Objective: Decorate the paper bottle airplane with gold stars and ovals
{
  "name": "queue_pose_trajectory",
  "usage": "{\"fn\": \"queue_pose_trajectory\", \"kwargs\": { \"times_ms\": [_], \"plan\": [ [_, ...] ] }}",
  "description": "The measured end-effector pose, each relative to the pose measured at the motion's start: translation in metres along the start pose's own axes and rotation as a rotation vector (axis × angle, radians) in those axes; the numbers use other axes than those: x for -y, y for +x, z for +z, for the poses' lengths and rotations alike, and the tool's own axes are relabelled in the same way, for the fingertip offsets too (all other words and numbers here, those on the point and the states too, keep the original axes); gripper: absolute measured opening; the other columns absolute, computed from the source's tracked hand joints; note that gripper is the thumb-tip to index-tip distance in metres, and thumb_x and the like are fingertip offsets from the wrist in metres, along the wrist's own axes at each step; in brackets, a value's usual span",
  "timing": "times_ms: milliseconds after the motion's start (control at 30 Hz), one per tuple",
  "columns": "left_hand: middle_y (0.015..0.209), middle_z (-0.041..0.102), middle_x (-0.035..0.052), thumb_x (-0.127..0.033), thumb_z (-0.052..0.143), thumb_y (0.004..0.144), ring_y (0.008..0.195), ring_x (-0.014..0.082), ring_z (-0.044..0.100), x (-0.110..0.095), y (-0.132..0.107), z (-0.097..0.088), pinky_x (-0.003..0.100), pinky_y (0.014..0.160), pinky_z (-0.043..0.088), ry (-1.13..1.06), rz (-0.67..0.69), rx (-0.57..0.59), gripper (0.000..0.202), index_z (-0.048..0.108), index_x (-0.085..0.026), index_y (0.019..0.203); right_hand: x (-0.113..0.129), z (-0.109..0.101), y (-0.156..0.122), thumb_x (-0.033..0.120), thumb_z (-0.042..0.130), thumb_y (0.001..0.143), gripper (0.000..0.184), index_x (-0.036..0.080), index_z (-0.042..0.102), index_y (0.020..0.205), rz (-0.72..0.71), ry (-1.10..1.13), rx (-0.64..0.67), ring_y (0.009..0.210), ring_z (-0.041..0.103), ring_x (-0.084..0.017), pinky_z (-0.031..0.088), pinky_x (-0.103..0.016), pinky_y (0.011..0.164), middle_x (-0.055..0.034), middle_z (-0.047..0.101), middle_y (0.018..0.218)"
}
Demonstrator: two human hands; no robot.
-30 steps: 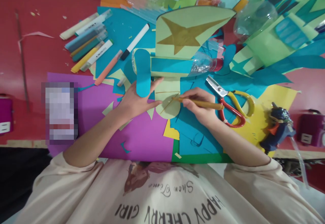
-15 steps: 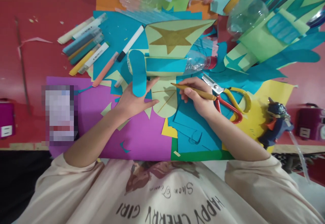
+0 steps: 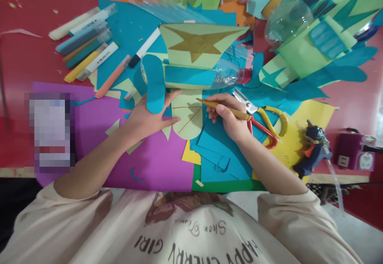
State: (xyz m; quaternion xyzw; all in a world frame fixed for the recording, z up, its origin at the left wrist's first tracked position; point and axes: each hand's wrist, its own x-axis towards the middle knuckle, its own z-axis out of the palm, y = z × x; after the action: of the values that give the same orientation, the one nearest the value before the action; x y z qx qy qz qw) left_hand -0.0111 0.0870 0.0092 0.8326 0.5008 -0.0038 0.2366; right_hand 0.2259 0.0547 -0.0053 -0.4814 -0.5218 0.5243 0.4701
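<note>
My right hand [image 3: 231, 116] holds an ochre marker [image 3: 223, 107] in a writing grip. The marker's tip is over the upper right of a pale green rounded paper flap [image 3: 191, 126], which bears thin ochre lines. My left hand [image 3: 146, 114] lies with fingers spread at the flap's left side, partly under a blue rounded paper strip [image 3: 154, 84]. The flap extends from a clear plastic bottle [image 3: 226, 72] lying on its side, red cap to the right, wrapped in green and blue paper. Above it stands a pale green paper piece [image 3: 179, 54] with an ochre star.
Yellow-and-red-handled scissors [image 3: 269, 122] lie beside my right hand. Several markers [image 3: 86, 44] lie at the upper left, a phone with a blurred screen [image 3: 50, 132] at the left. A glue gun [image 3: 314, 148] and a second paper-covered bottle craft [image 3: 311, 52] are at the right.
The whole view has shifted, so most things appear a little further left. Both hands keep nearly the same pose over the flap, and its lines look unchanged.
</note>
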Motion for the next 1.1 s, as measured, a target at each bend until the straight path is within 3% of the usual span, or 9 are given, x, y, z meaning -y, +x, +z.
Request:
{"fn": "queue_pose_trajectory", "kwargs": {
  "times_ms": [267,567,800,967,1100],
  "plan": [
    [0.133,0.055,0.0073,-0.042,0.062,0.091,0.123,0.031,0.053,-0.0011,0.0022,0.0003,0.041,0.101,0.044,-0.041,-0.014,0.025,0.067,0.034,-0.029,0.15,0.0004,0.0004,0.0008,0.061,0.064,0.081,0.04,0.024,0.074,0.093,0.044,-0.053,-0.001,0.06,0.063,-0.012,0.05,-0.024,0.047,-0.0013,0.071,0.077],
    [0.125,0.059,0.0061,-0.04,0.064,0.089,0.119,0.0296,0.055,-0.0018,0.0036,0.0001,0.04,0.1,0.045,-0.08,0.013,0.02,0.068,0.033,-0.03,0.15,0.0006,0.0006,0.0023,0.056,0.066,0.082,0.034,0.025,0.075,0.092,-0.031,-0.085,-0.01,0.056,0.062,-0.011,0.051,-0.024,0.045,-0.0004,0.071,0.074],
    [0.133,0.055,0.0105,-0.037,0.062,0.091,0.121,0.0301,0.054,-0.0015,0.0025,0.0003,0.04,0.101,0.045,-0.071,0.061,-0.027,0.067,0.034,-0.025,0.151,-0.0021,0.0038,0.0034,0.059,0.067,0.08,0.039,0.021,0.073,0.087,-0.002,-0.038,-0.034,0.062,0.069,-0.015,0.055,-0.025,0.049,-0.0024,0.073,0.074],
    [0.117,0.061,0.0086,-0.038,0.062,0.09,0.109,0.0265,0.059,0.0008,0.0039,0.002,0.037,0.093,0.048,-0.058,0.072,-0.059,0.066,0.036,-0.025,0.149,-0.0028,0.0057,0.0041,0.067,0.061,0.079,0.047,0.023,0.072,0.089,-0.058,-0.017,-0.084,0.073,0.072,-0.019,0.058,-0.03,0.055,-0.0042,0.075,0.079],
    [0.107,0.061,0.0052,-0.041,0.063,0.089,0.102,0.0239,0.06,0.0034,0.0074,0.0052,0.035,0.09,0.048,-0.058,0.08,-0.094,0.064,0.039,-0.028,0.147,-0.0022,0.0059,0.0063,0.074,0.058,0.076,0.052,0.026,0.071,0.089,-0.094,-0.036,-0.099,0.067,0.07,-0.018,0.057,-0.03,0.054,-0.0026,0.073,0.075]
  ]
}}
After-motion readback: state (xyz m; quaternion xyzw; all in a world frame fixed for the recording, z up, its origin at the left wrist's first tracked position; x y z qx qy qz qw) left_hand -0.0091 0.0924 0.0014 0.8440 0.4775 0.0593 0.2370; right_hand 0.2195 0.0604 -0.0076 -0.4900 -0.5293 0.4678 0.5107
